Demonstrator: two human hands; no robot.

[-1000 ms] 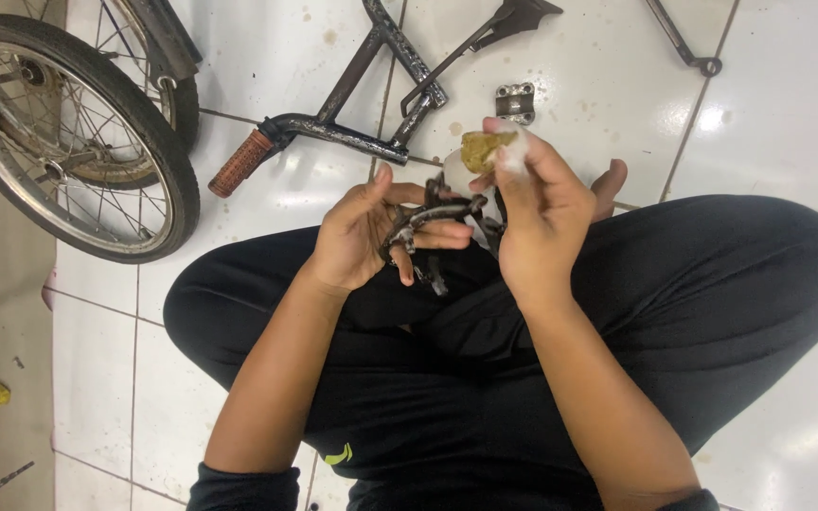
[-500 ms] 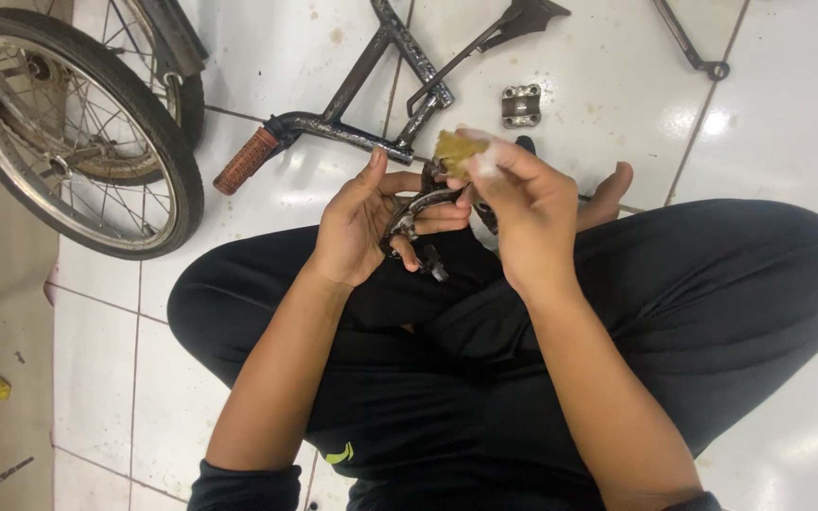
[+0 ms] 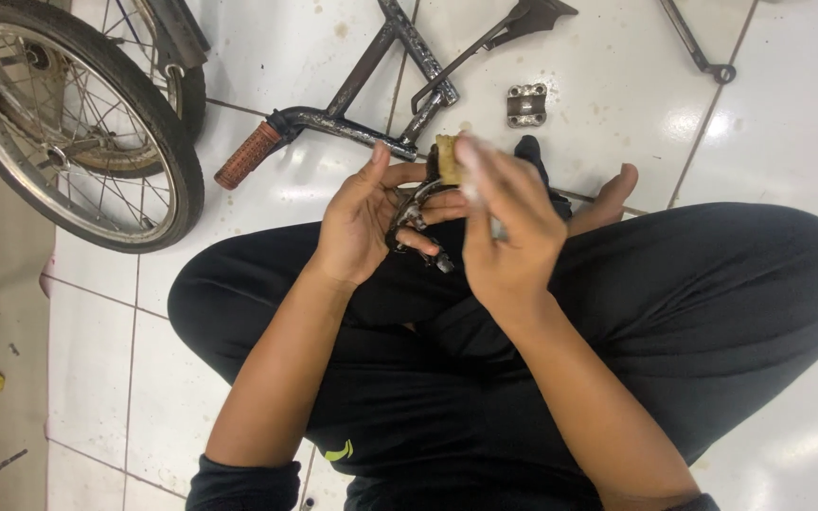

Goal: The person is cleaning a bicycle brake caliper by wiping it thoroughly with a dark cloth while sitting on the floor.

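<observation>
I sit cross-legged in black trousers on a white tiled floor. My left hand [image 3: 364, 222] grips a small dark metal bicycle part [image 3: 417, 216], a curved caliper-like piece, over my lap. My right hand [image 3: 504, 227] is closed on a small yellowish pad [image 3: 448, 158], a piece of sponge or abrasive, and presses it on the top of the metal part. The right fingers are blurred by movement.
A bicycle handlebar with a brown rubber grip [image 3: 248, 154] lies just beyond my hands. A spoked wheel with tyre [image 3: 78, 123] stands at the upper left. A small metal clamp [image 3: 527, 104] lies on the tiles, a thin rod [image 3: 698, 43] at the upper right.
Both hands have stayed over my lap while the right hand with the pad has shifted slightly left and up along the metal part. The left hand's fingers have opened a little around it.
</observation>
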